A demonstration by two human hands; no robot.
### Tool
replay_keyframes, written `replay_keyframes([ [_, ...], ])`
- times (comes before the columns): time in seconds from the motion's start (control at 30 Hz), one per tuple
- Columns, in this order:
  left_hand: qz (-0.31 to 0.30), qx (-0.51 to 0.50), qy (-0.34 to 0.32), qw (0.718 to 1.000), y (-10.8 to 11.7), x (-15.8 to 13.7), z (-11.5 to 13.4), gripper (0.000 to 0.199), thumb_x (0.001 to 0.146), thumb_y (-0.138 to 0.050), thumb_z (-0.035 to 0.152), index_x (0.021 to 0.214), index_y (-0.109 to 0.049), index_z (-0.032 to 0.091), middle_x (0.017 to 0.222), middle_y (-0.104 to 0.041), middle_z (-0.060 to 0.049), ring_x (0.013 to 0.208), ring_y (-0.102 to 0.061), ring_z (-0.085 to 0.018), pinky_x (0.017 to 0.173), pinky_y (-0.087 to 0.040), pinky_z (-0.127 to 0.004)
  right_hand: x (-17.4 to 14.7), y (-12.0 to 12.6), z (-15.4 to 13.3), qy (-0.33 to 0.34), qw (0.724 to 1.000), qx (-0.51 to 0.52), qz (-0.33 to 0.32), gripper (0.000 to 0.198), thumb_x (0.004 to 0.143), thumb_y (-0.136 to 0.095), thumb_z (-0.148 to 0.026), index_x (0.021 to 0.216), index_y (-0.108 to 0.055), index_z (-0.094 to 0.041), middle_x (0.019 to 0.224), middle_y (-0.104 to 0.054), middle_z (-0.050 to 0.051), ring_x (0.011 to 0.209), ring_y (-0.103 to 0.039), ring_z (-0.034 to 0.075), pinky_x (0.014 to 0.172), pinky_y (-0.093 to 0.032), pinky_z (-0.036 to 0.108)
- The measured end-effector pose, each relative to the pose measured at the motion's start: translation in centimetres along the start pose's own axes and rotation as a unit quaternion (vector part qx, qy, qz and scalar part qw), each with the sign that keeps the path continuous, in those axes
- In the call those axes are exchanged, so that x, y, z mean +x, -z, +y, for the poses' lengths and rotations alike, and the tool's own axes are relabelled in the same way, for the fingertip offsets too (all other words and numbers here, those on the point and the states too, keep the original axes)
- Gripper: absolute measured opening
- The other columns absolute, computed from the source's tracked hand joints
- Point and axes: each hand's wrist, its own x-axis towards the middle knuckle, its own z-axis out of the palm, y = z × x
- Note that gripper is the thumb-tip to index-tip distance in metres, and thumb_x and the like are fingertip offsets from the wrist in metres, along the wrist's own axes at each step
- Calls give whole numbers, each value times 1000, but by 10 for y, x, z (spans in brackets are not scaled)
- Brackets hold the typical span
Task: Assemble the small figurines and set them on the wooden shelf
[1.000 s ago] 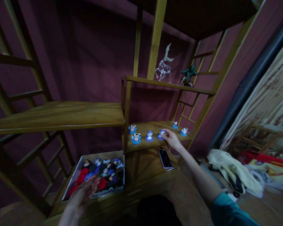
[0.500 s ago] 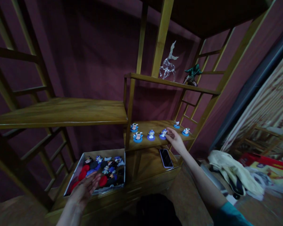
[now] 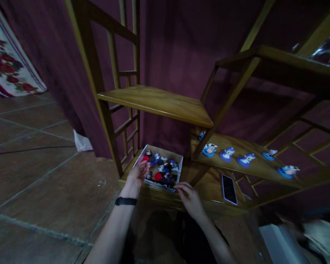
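Observation:
An open cardboard box [image 3: 178, 165] on the low ledge holds several small figurines [image 3: 165, 168], dark round pieces and red discs [image 3: 157, 176]. My left hand [image 3: 139, 172] is over its left front edge, fingers loosely stretched and apart, close to a red piece; I see nothing held. At the right front corner of the box is my right hand [image 3: 189, 198], its fingers extended and slightly bent, with nothing visible in them. On the shelf to the right stand figurines on purple bases [image 3: 227, 154] and blue bases [image 3: 209, 150], away from both hands.
A phone [image 3: 229, 189] lies on the ledge right of the box. The wooden shelf [image 3: 159, 101] juts out above the box, and an upright post [image 3: 231, 91] divides the unit. Tiled floor [image 3: 44, 183] stretches left. A pale box [image 3: 282, 244] sits at lower right.
My right hand has left the purple-based figurine, which stands on the shelf, and come down to the box corner. My left hand stays by the box. The view has swung left.

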Motion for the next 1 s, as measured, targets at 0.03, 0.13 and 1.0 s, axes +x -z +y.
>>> replay_keyframes([
  [0.03, 5, -13, -1, 1000, 2, 2, 3, 22, 77, -52, 0, 95, -58, 11, 71, -64, -5, 54, -62, -8, 49, -49, -15, 14, -7, 6, -2, 1000, -5, 7, 25, 84, -44, -21, 94, -67, -26, 96, -63, 4, 92, -59, 18, 82, -45, 31],
  [0.13, 13, -36, -7, 999, 5, 7, 11, 23, 78, -50, 0, 97, -57, 10, 70, -64, -5, 52, -61, -8, 48, -49, -14, 59, -25, 30, -24, 998, -49, 13, 28, 81, -43, -18, 97, -65, -25, 98, -63, 3, 89, -59, 17, 82, -46, 31],
  [1.0, 10, -112, 4, 994, 9, 12, 33, 12, 81, -49, 4, 87, -58, 11, 73, -65, -7, 59, -64, -11, 48, -51, -17, 149, -73, 95, -22, 969, -234, -81, 18, 65, -62, -22, 82, -54, -21, 99, -59, 3, 95, -52, 21, 89, -36, 38],
])
